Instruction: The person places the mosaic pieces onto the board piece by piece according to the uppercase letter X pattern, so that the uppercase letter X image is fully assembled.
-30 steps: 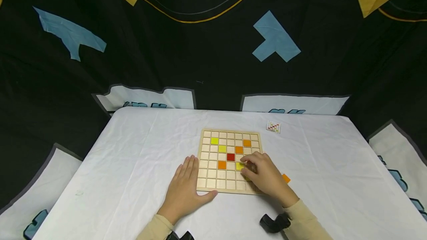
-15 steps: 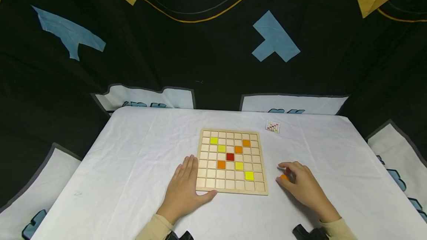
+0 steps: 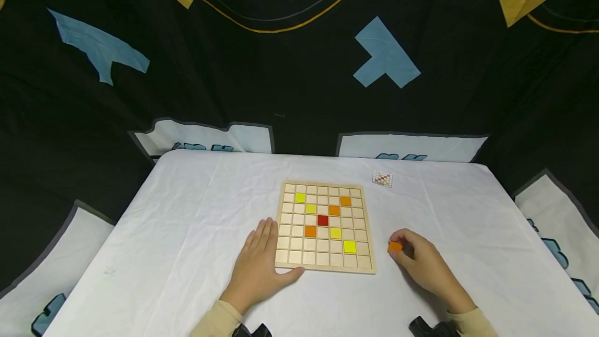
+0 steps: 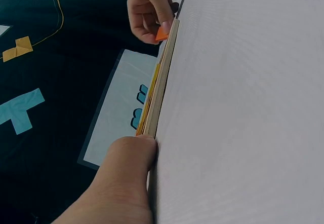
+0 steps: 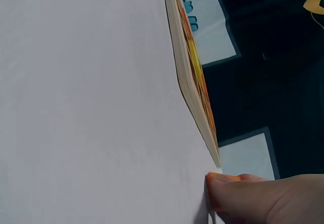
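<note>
A wooden grid board (image 3: 323, 259) lies on the white tablecloth, with yellow, orange and red squares among its plain ones. Along its left side rests my left hand (image 3: 255, 267), fingers straight and together, the thumb spread to the front edge. In the left wrist view that thumb (image 4: 126, 165) touches the board's edge. To the right of the board, my right hand (image 3: 423, 264) pinches a small orange square tile (image 3: 394, 246) between thumb and fingers. The right wrist view shows the thumb (image 5: 248, 198) over the tile, near a corner of the board.
A small card (image 3: 382, 178) with a coloured grid pattern lies behind the board to the right. The white-covered table (image 3: 164, 233) ends at a black curtain (image 3: 290, 82) with blue and yellow shapes on it. A black device (image 3: 432, 328) sits at the right wrist.
My right hand has moved off the board to the right, uncovering a yellow square at its lower right. It has taken hold of the orange tile there. My left hand has stayed still.
</note>
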The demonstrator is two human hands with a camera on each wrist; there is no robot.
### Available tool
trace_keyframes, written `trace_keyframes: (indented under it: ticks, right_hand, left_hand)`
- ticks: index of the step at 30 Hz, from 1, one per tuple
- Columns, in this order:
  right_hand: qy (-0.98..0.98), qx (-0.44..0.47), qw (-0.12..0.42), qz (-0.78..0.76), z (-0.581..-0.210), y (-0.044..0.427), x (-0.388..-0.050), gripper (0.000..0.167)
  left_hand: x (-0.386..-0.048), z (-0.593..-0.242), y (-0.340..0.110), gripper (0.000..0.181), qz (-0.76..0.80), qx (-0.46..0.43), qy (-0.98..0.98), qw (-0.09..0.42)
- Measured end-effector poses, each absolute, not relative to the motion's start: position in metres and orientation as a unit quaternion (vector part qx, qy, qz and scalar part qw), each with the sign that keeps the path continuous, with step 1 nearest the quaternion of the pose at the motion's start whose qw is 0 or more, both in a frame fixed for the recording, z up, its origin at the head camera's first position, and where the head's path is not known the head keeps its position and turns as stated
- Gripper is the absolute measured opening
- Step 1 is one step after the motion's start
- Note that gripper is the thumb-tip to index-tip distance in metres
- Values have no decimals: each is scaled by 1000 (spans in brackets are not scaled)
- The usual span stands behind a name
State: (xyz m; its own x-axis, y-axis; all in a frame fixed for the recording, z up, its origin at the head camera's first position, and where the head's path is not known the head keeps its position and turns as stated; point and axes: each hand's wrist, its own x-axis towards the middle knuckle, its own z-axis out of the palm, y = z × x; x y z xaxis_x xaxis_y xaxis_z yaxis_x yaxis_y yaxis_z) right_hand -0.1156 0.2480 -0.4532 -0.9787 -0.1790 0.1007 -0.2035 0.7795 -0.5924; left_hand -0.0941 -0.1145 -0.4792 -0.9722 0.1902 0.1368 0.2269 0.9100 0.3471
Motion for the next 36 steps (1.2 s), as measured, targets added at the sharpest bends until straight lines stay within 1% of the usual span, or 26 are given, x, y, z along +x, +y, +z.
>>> trace_keyframes:
  ticks: [7, 16, 20, 27, 36]
  right_hand:
    - [-936, 78, 27, 343, -453, 222, -125, 19]
    - [-922, 89, 15, 378, -448, 166, -132, 17]
    - [-913, 113, 26, 391, -447, 136, -132, 16]
    - [-898, 192, 42, 393, -452, 93, -132, 15]
    - [-909, 208, 50, 357, -458, 65, -133, 15]
  left_hand:
    - [-95, -480, -115, 119, -182, -109, -976, 53]
    - [-95, -479, -115, 119, -184, -109, -976, 51]
    - [-95, -478, -114, 118, -186, -108, -975, 47]
    - [-95, -477, -114, 118, -182, -110, -976, 49]
    - [-94, -478, -114, 117, -177, -117, -976, 59]
